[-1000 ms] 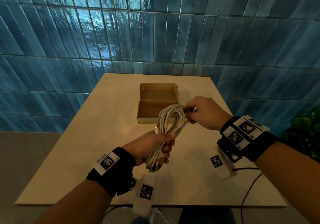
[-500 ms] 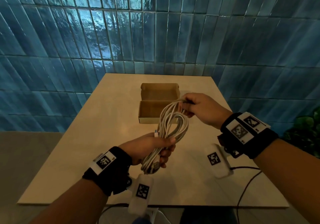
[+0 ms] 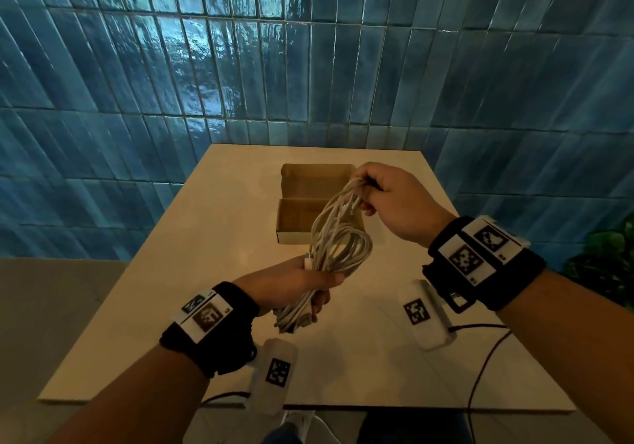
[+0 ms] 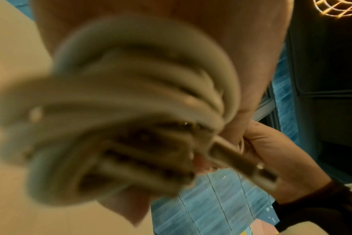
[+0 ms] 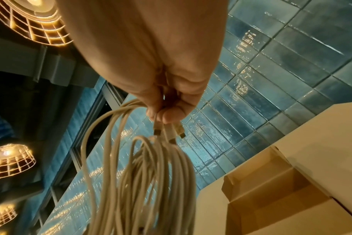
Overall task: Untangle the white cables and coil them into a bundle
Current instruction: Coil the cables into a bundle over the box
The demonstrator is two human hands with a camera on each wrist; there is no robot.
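Note:
A looped bundle of white cables hangs in the air above the table. My left hand grips its lower part, with the loop ends sticking out below the fist; close up the cable loops are blurred. My right hand pinches the top of the loops together with several connector ends. In the right wrist view the fingertips hold the plugs, and the cable strands fall away below. Both hands are raised over the table, in front of the box.
An open cardboard box stands on the beige table just behind the cables, also seen as the box. A blue tiled wall backs the table. A green plant is at the right edge. Dark wires trail off the table's near edge.
My right hand has risen and moved back over the box, drawing the top of the cable loops up and stretching the bundle longer. The left hand keeps its grip.

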